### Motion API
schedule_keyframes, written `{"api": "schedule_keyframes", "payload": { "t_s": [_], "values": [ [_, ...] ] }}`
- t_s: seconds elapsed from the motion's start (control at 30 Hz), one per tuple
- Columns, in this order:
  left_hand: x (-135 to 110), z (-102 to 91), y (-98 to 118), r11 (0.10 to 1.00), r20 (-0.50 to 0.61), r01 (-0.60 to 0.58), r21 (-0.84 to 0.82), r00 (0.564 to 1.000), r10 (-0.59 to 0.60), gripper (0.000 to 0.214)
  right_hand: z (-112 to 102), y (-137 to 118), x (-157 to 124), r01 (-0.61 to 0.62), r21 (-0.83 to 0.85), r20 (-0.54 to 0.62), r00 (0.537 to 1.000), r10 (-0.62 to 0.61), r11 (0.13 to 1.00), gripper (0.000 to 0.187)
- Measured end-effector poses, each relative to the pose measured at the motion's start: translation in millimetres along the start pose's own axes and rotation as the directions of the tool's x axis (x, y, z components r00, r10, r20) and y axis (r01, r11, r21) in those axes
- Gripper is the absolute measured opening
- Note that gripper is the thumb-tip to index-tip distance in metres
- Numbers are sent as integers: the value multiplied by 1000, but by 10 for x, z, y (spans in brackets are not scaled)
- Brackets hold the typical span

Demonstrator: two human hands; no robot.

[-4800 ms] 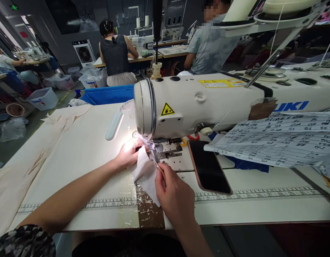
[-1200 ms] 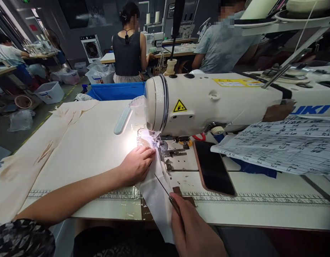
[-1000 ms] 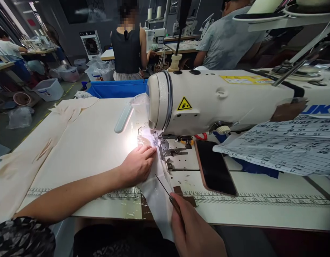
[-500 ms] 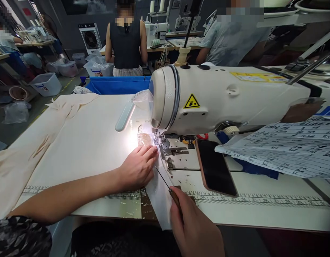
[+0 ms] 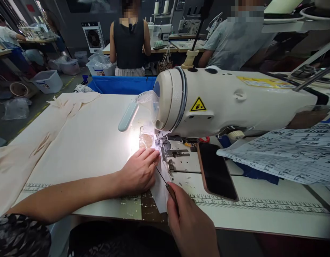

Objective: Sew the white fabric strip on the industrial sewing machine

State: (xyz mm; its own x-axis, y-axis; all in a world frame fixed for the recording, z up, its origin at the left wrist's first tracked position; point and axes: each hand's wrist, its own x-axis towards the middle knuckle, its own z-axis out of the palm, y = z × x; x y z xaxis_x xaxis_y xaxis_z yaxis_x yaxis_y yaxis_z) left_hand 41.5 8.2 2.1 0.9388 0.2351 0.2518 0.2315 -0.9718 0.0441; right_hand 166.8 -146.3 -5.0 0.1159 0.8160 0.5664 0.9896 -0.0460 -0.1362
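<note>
My left hand point(image 5: 140, 170) is closed on a strip of white fabric point(image 5: 160, 200), its fingertips close in front of the needle area of a white sewing machine point(image 5: 205, 100); the thumb is hidden. Held in my right hand point(image 5: 190, 219) is an awl point(image 5: 171, 192) with a brown handle. Its thin metal shaft points up and left, with the tip at the fabric beside my left fingers. The strip runs from the lit presser foot point(image 5: 160, 142) down to the table's front edge.
A phone point(image 5: 217, 171) lies right of the needle plate, near handwritten paper sheets point(image 5: 283, 153). Pale fabric pieces point(image 5: 23, 153) cover the table's left side. A light-blue tool point(image 5: 127, 116) lies behind the needle area. Other people work at machines beyond a blue cloth bin point(image 5: 122, 85).
The fabric strip has advanced toward the machine, so less hangs at the front edge. My right hand and the awl have moved slightly up and left. The camera view has shifted a little.
</note>
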Motion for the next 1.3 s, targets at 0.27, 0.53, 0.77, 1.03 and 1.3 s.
{"api": "schedule_keyframes", "payload": {
  "t_s": [0.27, 0.53, 0.77, 1.03, 1.3],
  "values": [
    [7, 28, -33, 1000, -50, -17, -8, 999, 16, 39, 42, -18, 93, -3, 4, 0, 1000, 3, 1000, 32],
    [71, 35, -102, 996, -71, 84, 18, 994, -82, 34, 113, -35, 233, 8, 17, -6, 1000, -8, 1000, 29],
    [96, 62, -290, 996, -106, 59, 62, 993, -52, 33, 181, -73, 281, -48, 24, -23, 999, 49, 999, 35],
    [63, -7, -246, 999, -152, 46, 10, 987, -44, 29, 169, -86, 263, -58, 106, -5, 998, 59, 993, 38],
    [21, 54, -85, 999, -150, -32, -17, 988, 29, 28, 131, -84, 206, -81, 158, 29, 997, 78, 984, 36]
  ]
}}
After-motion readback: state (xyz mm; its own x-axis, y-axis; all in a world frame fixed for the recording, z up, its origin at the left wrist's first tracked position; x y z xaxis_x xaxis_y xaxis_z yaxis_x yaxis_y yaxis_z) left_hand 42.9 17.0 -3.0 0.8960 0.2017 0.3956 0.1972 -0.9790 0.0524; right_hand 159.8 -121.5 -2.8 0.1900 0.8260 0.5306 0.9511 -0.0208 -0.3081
